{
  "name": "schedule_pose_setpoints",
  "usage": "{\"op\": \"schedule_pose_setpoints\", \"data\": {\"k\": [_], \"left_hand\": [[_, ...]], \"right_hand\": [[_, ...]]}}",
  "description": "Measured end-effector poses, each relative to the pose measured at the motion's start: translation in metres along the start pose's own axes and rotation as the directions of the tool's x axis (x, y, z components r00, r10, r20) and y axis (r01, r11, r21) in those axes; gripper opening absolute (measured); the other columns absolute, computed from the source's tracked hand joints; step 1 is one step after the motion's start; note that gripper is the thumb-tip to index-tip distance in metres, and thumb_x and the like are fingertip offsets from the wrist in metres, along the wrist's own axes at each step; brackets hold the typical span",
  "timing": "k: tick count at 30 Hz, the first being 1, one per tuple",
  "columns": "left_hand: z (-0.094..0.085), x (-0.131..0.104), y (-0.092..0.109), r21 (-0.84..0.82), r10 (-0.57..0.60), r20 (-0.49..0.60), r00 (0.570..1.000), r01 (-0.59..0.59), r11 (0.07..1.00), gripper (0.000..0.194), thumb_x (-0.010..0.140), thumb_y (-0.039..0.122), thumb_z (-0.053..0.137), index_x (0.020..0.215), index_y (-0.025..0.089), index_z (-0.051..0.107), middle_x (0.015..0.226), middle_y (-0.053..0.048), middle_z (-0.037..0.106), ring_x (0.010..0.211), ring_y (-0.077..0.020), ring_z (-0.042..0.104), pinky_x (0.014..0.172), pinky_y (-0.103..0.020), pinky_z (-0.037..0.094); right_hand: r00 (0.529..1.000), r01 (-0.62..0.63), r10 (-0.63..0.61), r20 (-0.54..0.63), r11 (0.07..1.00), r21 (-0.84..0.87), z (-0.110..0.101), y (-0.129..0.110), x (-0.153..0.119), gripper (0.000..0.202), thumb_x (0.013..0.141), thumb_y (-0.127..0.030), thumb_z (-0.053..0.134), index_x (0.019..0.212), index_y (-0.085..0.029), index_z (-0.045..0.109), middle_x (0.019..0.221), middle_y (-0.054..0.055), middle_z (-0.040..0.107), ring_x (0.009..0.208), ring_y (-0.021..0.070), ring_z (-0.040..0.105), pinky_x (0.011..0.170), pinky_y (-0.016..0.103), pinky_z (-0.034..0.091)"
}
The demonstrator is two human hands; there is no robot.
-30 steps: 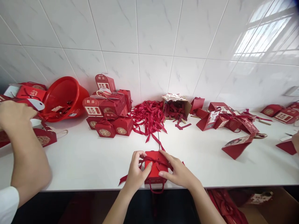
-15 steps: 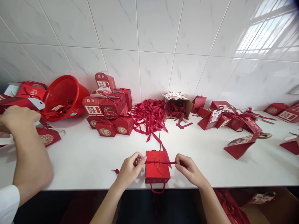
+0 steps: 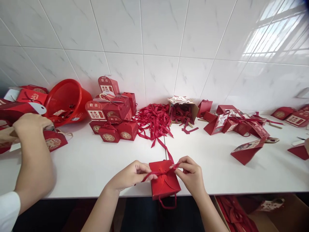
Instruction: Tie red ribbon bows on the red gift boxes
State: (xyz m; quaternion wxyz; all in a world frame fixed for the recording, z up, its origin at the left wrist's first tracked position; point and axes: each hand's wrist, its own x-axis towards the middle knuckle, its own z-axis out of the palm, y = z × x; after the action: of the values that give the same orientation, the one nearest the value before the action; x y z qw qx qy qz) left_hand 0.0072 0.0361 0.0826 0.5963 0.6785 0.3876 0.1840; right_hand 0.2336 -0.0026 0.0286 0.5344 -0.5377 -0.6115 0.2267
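Note:
A small red gift box (image 3: 165,187) sits at the table's front edge, turned slightly, its cord handle hanging over the edge. Across its top runs a dark red ribbon (image 3: 162,173), crossed at the middle. My left hand (image 3: 135,174) pinches the ribbon at the box's left side, fingertips over the lid. At the right, my right hand (image 3: 190,172) pinches the other ribbon end between thumb and fingers. Behind the box, a loose ribbon strand leads back to a heap of red ribbons (image 3: 154,120).
Stacked red boxes (image 3: 114,112) and a red basin (image 3: 67,100) stand at the left. A co-worker's arm (image 3: 35,154) handles boxes at far left. An open carton (image 3: 190,109) holds dark red strips. Triangular red boxes (image 3: 248,149) lie right; a cardboard box (image 3: 277,216) is below the edge.
The gift box has turned and shifted slightly nearer. My hands have come closer together over the lid, and the ribbon is no longer pulled straight. The co-worker's hand has moved right.

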Motion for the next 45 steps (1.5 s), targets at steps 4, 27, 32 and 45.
{"op": "schedule_pose_setpoints", "data": {"k": [4,27,32,45], "left_hand": [[0.023,0.002,-0.003,-0.008,0.093,-0.203,0.975,-0.096,0.995,0.029,0.082,0.042,0.059,0.081,0.019,0.075,0.083,-0.005,0.054,0.072,-0.0139,0.051,0.066,-0.025,0.046],[0.044,0.009,-0.028,0.745,0.562,-0.184,0.806,-0.258,0.615,0.041,0.089,0.01,0.036,0.11,0.028,0.066,0.137,-0.01,0.044,0.073,-0.0121,0.059,0.068,-0.03,0.054],[0.031,0.015,-0.025,0.764,0.561,-0.075,0.825,-0.314,0.564,0.037,0.089,0.012,0.039,0.097,0.027,0.071,0.128,-0.008,0.051,0.065,-0.0095,0.058,0.067,-0.028,0.052],[0.019,0.015,-0.016,0.666,0.522,-0.086,0.849,-0.341,0.663,0.023,0.086,0.017,0.05,0.081,0.024,0.071,0.117,-0.006,0.06,0.078,-0.0134,0.061,0.075,-0.026,0.05]], "right_hand": [[0.999,-0.028,0.026,0.028,0.996,0.09,0.005,-0.012,-0.007,0.017,0.076,-0.033,0.067,0.064,-0.022,0.073,0.067,0.002,0.05,0.054,0.012,0.045,0.046,0.026,0.038],[0.853,-0.174,0.188,0.487,0.982,-0.073,0.006,-0.03,0.028,0.011,0.061,-0.011,0.055,0.059,-0.018,0.048,0.073,-0.002,0.048,0.061,0.0102,0.047,0.056,0.023,0.04],[0.808,-0.094,0.165,0.566,0.984,-0.153,0.005,-0.026,0.035,0.016,0.058,-0.011,0.057,0.055,-0.018,0.044,0.072,-0.003,0.047,0.059,0.009,0.042,0.052,0.021,0.034],[0.772,-0.087,0.121,0.624,0.993,-0.085,0.001,-0.025,0.036,0.008,0.062,-0.011,0.06,0.062,-0.019,0.061,0.081,0.0,0.053,0.068,0.012,0.052,0.064,0.025,0.043]]}}
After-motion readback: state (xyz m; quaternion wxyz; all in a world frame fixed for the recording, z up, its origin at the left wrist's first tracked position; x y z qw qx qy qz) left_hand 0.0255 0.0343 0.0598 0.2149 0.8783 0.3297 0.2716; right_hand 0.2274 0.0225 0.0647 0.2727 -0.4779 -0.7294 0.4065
